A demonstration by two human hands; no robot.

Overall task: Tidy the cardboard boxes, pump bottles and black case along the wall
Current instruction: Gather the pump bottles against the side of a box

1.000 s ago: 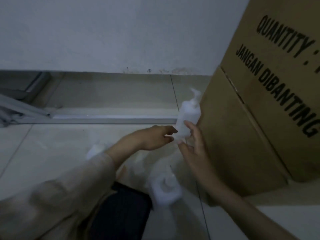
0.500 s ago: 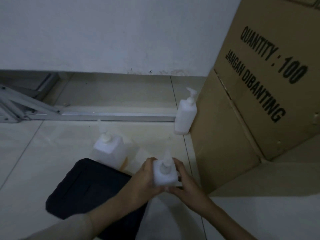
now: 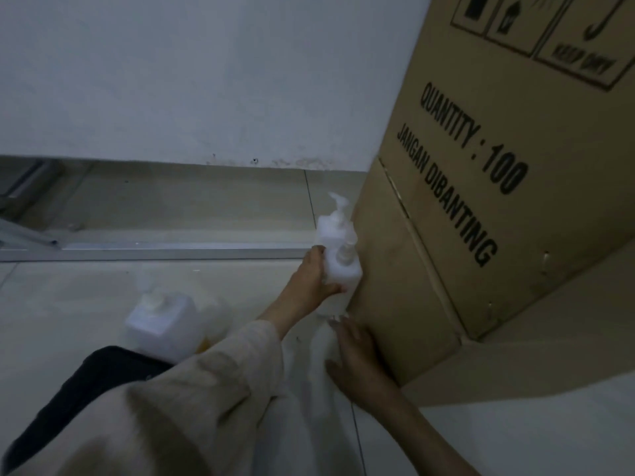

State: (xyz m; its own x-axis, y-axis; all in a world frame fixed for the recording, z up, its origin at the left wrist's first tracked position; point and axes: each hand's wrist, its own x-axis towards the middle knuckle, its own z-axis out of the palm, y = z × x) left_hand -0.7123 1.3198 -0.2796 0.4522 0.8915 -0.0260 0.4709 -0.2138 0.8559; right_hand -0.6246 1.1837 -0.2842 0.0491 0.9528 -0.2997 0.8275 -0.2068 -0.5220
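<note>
Half a second back both of our hands cupped a small pump bottle low over the floor near the black case; now our left hand (image 3: 314,276) alone has carried that small pump bottle (image 3: 343,269) up against the cardboard box (image 3: 481,207), just in front of the taller pump bottle (image 3: 335,225) that already stood there. Our left fingers wrap the small bottle's side and base, thumb on its near face. We cannot tell whether its base has met the tile or hangs just above it, since motion blur softens that spot.

Our right hand (image 3: 357,359) has let go and lies open, fingers spread loosely, beside the box's lower corner, holding nothing; it seems to brush the cardboard, though the dim light leaves that unsure.

A 3rd, squarer pump bottle (image 3: 161,324) stands well to the left, touching the far edge of the black case (image 3: 92,400), which lies flat on the tiled floor (image 3: 86,290) and is partly covered by our beige sleeve (image 3: 192,400). A metal rail (image 3: 171,250) runs along the floor below the white wall (image 3: 206,80).
</note>
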